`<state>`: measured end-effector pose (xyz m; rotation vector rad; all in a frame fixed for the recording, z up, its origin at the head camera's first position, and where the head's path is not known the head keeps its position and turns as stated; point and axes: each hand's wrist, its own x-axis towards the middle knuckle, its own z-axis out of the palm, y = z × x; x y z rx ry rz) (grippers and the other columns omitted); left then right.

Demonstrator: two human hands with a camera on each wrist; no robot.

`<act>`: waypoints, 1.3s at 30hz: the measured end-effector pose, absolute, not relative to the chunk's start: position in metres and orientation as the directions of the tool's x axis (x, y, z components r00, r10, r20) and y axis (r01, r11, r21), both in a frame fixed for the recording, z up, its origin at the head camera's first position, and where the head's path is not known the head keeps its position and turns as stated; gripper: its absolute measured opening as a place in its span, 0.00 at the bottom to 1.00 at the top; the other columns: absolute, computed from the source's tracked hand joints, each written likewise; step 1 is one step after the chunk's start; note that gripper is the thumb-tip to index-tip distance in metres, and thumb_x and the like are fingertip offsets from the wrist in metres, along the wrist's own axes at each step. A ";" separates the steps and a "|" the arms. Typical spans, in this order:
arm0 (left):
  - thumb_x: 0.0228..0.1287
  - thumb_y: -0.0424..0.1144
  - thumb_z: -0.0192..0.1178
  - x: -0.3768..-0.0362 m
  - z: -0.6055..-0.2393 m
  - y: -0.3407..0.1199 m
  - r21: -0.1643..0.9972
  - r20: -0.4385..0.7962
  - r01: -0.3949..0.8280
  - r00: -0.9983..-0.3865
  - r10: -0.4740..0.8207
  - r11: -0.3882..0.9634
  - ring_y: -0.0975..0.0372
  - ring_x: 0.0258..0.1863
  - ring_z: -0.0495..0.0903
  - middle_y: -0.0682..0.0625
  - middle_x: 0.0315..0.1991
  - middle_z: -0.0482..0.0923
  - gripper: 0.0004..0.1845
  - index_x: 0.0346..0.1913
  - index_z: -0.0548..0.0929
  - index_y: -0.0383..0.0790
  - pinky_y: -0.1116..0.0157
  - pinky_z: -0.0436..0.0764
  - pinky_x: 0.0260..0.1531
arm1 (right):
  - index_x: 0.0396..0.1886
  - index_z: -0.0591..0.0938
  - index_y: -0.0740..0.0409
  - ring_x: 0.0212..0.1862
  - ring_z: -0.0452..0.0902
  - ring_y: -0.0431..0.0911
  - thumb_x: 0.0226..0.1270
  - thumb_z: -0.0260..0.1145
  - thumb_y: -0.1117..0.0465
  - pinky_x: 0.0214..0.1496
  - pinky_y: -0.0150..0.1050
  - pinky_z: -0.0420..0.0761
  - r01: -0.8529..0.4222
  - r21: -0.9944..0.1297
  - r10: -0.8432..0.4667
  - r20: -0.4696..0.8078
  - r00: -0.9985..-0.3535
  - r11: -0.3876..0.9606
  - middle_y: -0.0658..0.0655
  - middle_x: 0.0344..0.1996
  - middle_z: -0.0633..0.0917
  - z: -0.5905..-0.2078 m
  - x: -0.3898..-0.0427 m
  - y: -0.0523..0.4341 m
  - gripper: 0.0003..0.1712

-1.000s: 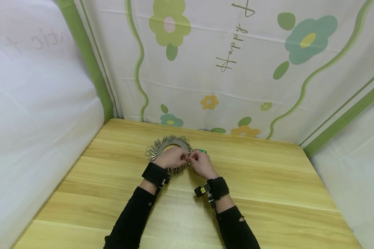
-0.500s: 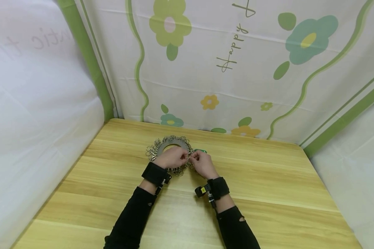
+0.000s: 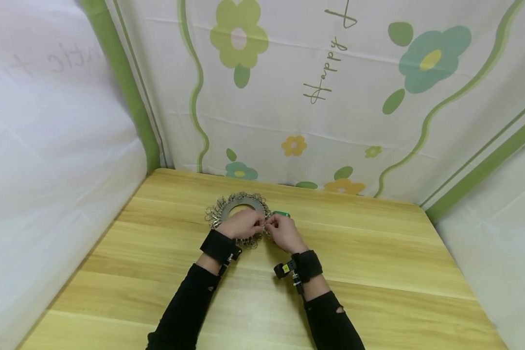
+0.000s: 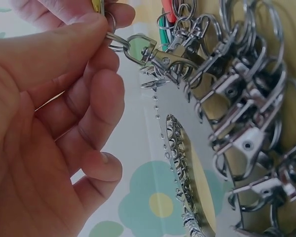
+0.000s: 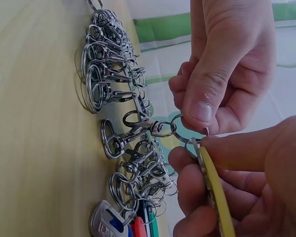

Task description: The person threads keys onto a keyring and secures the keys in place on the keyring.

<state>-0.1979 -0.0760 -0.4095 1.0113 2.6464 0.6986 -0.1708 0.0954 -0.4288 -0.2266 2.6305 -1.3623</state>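
A wooden table (image 3: 376,272) stands before a flowered white cloth backdrop (image 3: 332,121).

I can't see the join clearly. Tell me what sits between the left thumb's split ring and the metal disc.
In the right wrist view, a swivel clasp links the split ring, pinched by the left hand, to the disc.
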 end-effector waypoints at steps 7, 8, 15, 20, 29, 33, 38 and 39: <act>0.68 0.39 0.57 -0.199 -0.410 -0.075 0.504 -0.040 0.568 -0.737 0.674 0.651 0.66 0.17 0.63 0.55 0.18 0.63 0.14 0.23 0.71 0.45 0.69 0.63 0.24 | 0.38 0.78 0.59 0.20 0.71 0.44 0.71 0.57 0.63 0.22 0.37 0.72 -0.064 -0.821 -0.228 -0.081 -0.970 0.567 0.57 0.29 0.80 -0.427 -0.170 0.097 0.05; 0.68 0.39 0.57 -0.200 -0.409 -0.075 0.501 -0.038 0.570 -0.738 0.674 0.651 0.66 0.17 0.63 0.55 0.18 0.63 0.14 0.23 0.71 0.45 0.69 0.63 0.24 | 0.37 0.78 0.58 0.20 0.71 0.43 0.71 0.57 0.63 0.22 0.37 0.72 -0.066 -0.822 -0.229 -0.079 -0.970 0.566 0.57 0.30 0.80 -0.427 -0.170 0.097 0.05; 0.69 0.40 0.56 -0.200 -0.410 -0.076 0.503 -0.047 0.552 -0.751 0.658 0.665 0.66 0.16 0.63 0.56 0.17 0.63 0.15 0.22 0.71 0.46 0.69 0.62 0.22 | 0.37 0.79 0.58 0.19 0.73 0.47 0.72 0.56 0.63 0.21 0.38 0.73 -0.065 -0.831 -0.259 -0.097 -0.961 0.553 0.59 0.31 0.81 -0.425 -0.169 0.098 0.06; 0.68 0.38 0.56 -0.199 -0.411 -0.076 0.543 -0.029 0.542 -0.751 0.659 0.641 0.66 0.14 0.61 0.56 0.15 0.61 0.17 0.20 0.71 0.46 0.69 0.62 0.21 | 0.39 0.78 0.58 0.24 0.77 0.58 0.73 0.55 0.62 0.23 0.39 0.75 -0.040 -0.843 -0.267 -0.124 -0.956 0.536 0.62 0.33 0.80 -0.423 -0.167 0.100 0.06; 0.63 0.35 0.58 -0.203 -0.410 -0.075 0.543 -0.043 0.559 -0.727 0.685 0.627 0.66 0.18 0.66 0.56 0.21 0.70 0.11 0.22 0.75 0.47 0.69 0.66 0.24 | 0.40 0.75 0.57 0.17 0.67 0.44 0.75 0.51 0.61 0.20 0.37 0.68 -0.128 -0.815 -0.390 -0.127 -0.912 0.565 0.61 0.28 0.79 -0.422 -0.171 0.106 0.07; 0.61 0.33 0.60 -0.203 -0.408 -0.074 0.545 -0.061 0.552 -0.724 0.687 0.630 0.66 0.20 0.68 0.57 0.24 0.74 0.09 0.24 0.79 0.48 0.69 0.68 0.26 | 0.38 0.75 0.57 0.20 0.70 0.44 0.73 0.54 0.63 0.21 0.36 0.69 -0.196 -0.775 -0.444 -0.120 -0.888 0.601 0.58 0.27 0.79 -0.420 -0.171 0.107 0.04; 0.58 0.28 0.58 -0.197 -0.409 -0.072 0.537 -0.092 0.566 -0.698 0.710 0.626 0.67 0.16 0.63 0.58 0.18 0.67 0.12 0.20 0.77 0.45 0.70 0.65 0.22 | 0.39 0.77 0.59 0.23 0.71 0.41 0.69 0.58 0.66 0.25 0.34 0.70 -0.285 -0.688 -0.493 -0.122 -0.861 0.668 0.51 0.27 0.79 -0.420 -0.165 0.106 0.02; 0.56 0.27 0.57 -0.195 -0.409 -0.071 0.525 -0.088 0.579 -0.692 0.716 0.624 0.67 0.16 0.62 0.58 0.17 0.66 0.13 0.19 0.76 0.45 0.70 0.64 0.22 | 0.39 0.78 0.60 0.22 0.70 0.40 0.68 0.58 0.67 0.24 0.33 0.69 -0.298 -0.673 -0.500 -0.123 -0.857 0.677 0.51 0.27 0.79 -0.421 -0.164 0.105 0.03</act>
